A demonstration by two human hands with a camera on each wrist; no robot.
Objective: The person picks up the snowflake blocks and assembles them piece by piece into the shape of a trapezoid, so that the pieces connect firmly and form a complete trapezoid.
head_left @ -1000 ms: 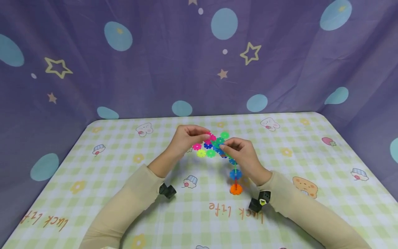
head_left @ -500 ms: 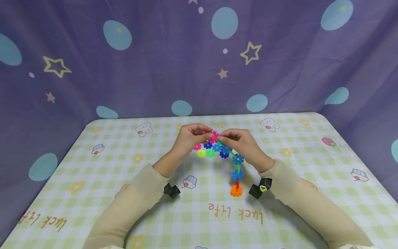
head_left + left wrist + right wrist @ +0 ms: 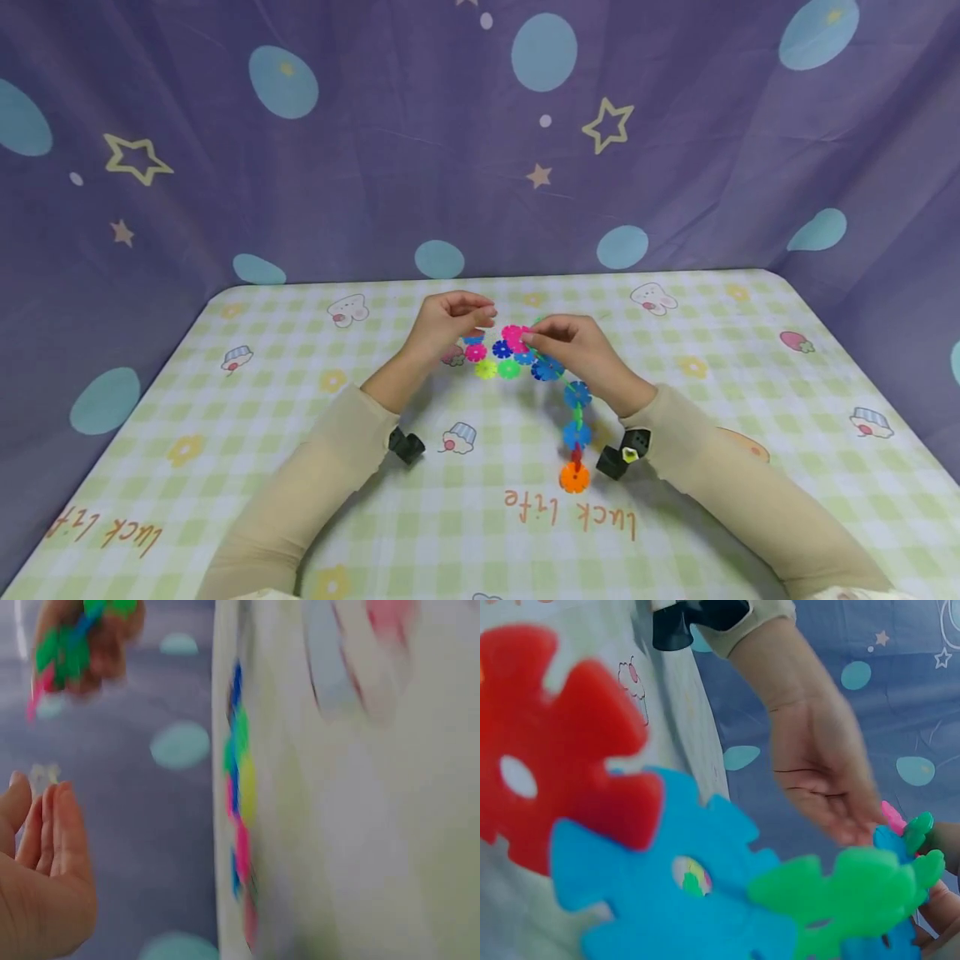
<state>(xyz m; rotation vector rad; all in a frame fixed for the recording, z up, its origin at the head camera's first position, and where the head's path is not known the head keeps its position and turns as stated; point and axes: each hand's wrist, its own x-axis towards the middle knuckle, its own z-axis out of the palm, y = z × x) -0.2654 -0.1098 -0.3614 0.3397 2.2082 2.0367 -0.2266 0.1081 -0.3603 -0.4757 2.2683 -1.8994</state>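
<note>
My right hand [image 3: 581, 354] pinches the upper end of a chain of interlocking plastic snowflake discs. A pink disc [image 3: 515, 336] shows at its fingertips. From there the chain hangs toward me through a blue disc [image 3: 577, 394] down to an orange disc [image 3: 575, 477]. In the right wrist view a red disc [image 3: 592, 772], a blue disc [image 3: 637, 900] and a green disc [image 3: 847, 896] of the chain loom close. My left hand [image 3: 450, 327] is just left of the pink disc, fingers loosely bent and holding nothing. The left wrist view shows this hand [image 3: 49, 877] with bare fingertips.
Several loose discs lie under and between the hands, among them a yellow disc [image 3: 486, 368], a green disc [image 3: 509, 369] and a pink disc [image 3: 476, 352]. A checked cloth [image 3: 405, 533] covers the table, and a purple curtain [image 3: 420, 167] stands behind it.
My left hand brought a pink disc to the chain's end at my right hand, then let go and drew back left. The pink disc stays at the chain, whose orange end has swung toward me.
</note>
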